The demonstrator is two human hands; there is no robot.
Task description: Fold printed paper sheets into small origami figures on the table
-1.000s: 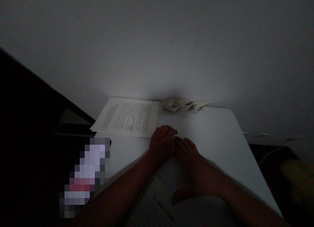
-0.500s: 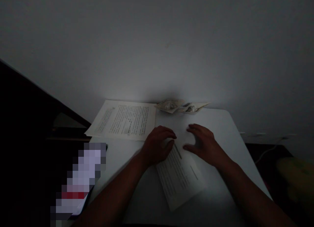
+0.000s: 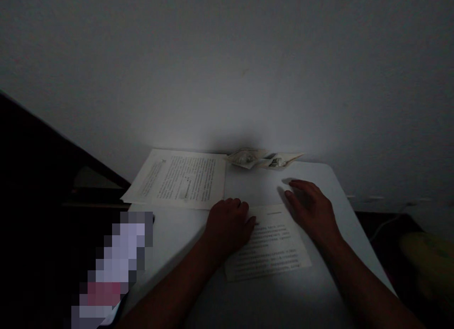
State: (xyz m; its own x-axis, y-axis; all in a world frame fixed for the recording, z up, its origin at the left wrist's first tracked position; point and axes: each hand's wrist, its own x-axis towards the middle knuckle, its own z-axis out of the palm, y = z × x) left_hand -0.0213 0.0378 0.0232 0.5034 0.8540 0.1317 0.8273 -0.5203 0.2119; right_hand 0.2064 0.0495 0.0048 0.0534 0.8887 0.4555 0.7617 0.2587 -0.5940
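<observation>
A small printed sheet of paper lies on the white table in front of me. My left hand rests over its upper left part with the fingers curled and the thumb against the paper, covering that corner. To the right of the sheet, my right hand is open, thumb and fingers apart with nothing between them. Two folded paper boats stand side by side at the table's back edge, beyond both hands; the right-hand paper boat is slightly smaller in view.
A larger printed page lies at the back left of the white table, overhanging its left edge. A lit phone, its screen blurred out, is at the left edge. The wall rises directly behind. A cable runs at right.
The small sheet has turned from a slanted position to nearly square with me. My right hand has moved right, away from my left hand, which has come down lower over the sheet.
</observation>
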